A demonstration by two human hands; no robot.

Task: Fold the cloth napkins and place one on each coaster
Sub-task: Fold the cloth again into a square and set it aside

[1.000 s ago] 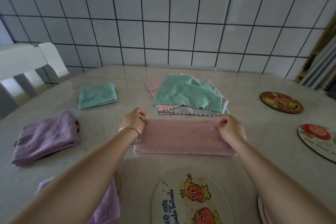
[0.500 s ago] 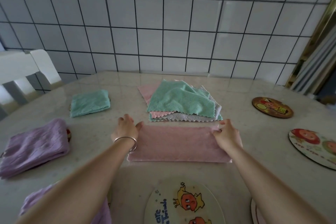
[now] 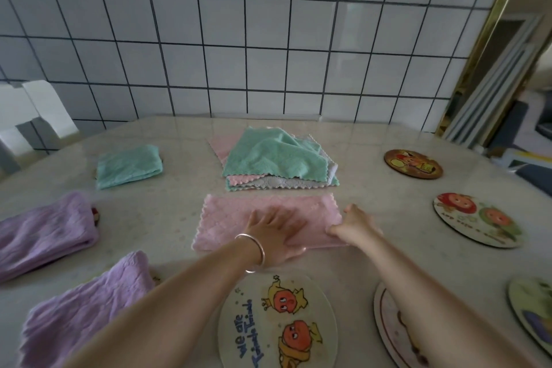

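Tiled wall behind; pale table (image 3: 373, 212). Pink napkin (image 3: 239, 218), centre frame, folded to a long strip. Change: your left hand (image 3: 277, 233) has slid from the strip's left end to its middle, fingers flat, pressing. Your right hand (image 3: 355, 225) pinches the right end. Likely next: the crosswise fold. Cartoon coaster (image 3: 277, 323), lower centre, bare.

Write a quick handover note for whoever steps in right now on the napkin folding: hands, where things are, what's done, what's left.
Left hand: flat, pressing the middle of the pink napkin, which is folded once into a strip.
Right hand: gripping that napkin's right end.
Done: green folded napkin and two purple folded napkins lie at left, apparently on coasters.
Left: finish folding the pink one and place it on a bare coaster, such as the near coaster. Unfolded stack waits behind; four more bare coasters at right.
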